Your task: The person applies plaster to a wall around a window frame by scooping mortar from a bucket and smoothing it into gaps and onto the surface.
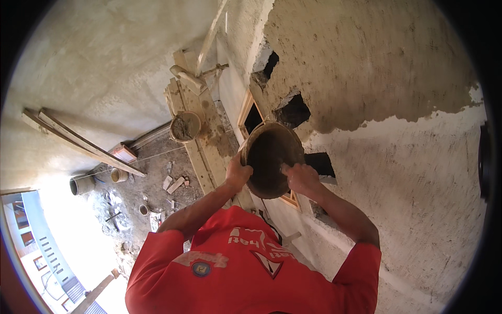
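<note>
A dark, mortar-smeared bucket (264, 194) is held out in front of my chest, tilted so that its mouth faces me. My left hand (238, 174) is closed on its left rim. On the opposite side my right hand (303, 179) is closed at the rim, with a thumb or finger showing over the dark inside. Shadow hides what lies in the bucket. Just beyond it stands a wall partly coated in wet brown plaster (366, 63), with a jagged dark hole (294, 111) near the rim.
Below, mortar-stained scaffold planks (209, 123) carry a basin of mortar (183, 127) and a pale sack-like bundle (187, 77). Long boards (78, 137) lean against the left wall. Several buckets and broken bricks (176, 184) lie on the floor beneath. A bright doorway opens at lower left.
</note>
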`<state>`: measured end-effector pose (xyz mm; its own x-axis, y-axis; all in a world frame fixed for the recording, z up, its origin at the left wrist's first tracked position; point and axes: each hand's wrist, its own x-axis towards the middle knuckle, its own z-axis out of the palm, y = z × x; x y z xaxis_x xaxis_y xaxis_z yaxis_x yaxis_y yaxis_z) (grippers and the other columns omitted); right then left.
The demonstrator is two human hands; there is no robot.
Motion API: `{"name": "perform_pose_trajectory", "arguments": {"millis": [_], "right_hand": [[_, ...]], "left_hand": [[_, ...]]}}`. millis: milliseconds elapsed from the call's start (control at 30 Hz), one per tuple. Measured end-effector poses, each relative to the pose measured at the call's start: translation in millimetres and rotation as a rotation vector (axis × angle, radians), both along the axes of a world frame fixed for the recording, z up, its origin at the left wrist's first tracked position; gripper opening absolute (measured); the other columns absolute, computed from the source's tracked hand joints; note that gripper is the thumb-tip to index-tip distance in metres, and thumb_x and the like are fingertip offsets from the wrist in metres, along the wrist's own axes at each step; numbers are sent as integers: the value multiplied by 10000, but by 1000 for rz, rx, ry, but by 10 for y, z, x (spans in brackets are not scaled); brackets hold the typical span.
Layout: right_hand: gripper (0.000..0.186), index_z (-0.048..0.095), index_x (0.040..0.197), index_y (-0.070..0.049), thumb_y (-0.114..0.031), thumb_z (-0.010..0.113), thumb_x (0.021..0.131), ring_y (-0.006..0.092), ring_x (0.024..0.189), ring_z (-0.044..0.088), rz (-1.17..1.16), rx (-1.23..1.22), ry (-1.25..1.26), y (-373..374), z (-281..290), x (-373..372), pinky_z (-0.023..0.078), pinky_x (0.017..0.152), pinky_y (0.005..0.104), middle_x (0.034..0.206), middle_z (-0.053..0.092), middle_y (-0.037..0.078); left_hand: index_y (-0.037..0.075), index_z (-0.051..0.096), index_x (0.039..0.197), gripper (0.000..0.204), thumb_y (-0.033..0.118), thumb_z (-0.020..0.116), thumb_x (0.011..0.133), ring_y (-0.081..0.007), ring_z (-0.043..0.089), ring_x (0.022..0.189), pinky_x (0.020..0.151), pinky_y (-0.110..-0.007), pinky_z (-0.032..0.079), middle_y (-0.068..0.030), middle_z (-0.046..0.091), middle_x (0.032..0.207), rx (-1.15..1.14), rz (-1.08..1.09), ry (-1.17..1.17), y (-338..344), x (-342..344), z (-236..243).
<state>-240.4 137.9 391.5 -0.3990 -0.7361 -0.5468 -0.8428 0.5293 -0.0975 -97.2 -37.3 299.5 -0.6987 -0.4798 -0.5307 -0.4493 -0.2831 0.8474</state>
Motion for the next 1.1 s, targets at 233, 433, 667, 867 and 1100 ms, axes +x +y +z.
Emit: {"name": "perform_pose_trajectory", "arguments": {"millis": [233,433,667,867,1100], "right_hand": [[341,608,1205,-22,-108,586,876,312,750,724,105,-131,151,-207,475,-111,582,608,402,773,673,177],[362,664,1173,-33,-123,609,826,297,722,723,244,-152,371,-168,-184,-185,573,600,387,774,683,163],[171,746,867,-48,-124,622,778,317,829,724,187,-5,29,-256,-27,-288,585,699,429,780,717,160],[274,728,1011,-73,-119,609,769,346,951,700,37,180,-159,-179,-172,-366,568,850,417,1029,725,155],[324,712,1132,-82,-216,639,846,300,867,702,6,167,-621,-81,-65,-349,564,819,390,975,728,65]], "left_hand": [[-5,566,1317,647,-81,599,675,-157,596,665,573,-298,481,-72,665,864,80,139,145,-115,47,0],[2,562,1325,660,-73,601,670,-186,629,778,676,-295,512,-94,681,961,16,18,66,-84,-13,474],[1,538,1360,705,-96,582,663,-195,638,845,724,-306,522,-95,681,1011,80,67,135,-157,14,226],[44,581,1362,697,-81,558,677,-162,635,805,739,-302,530,-75,704,982,130,66,115,-100,104,10],[2,552,1365,696,-117,574,679,-194,642,873,769,-313,522,-104,688,1020,123,18,86,1,205,99]]}}
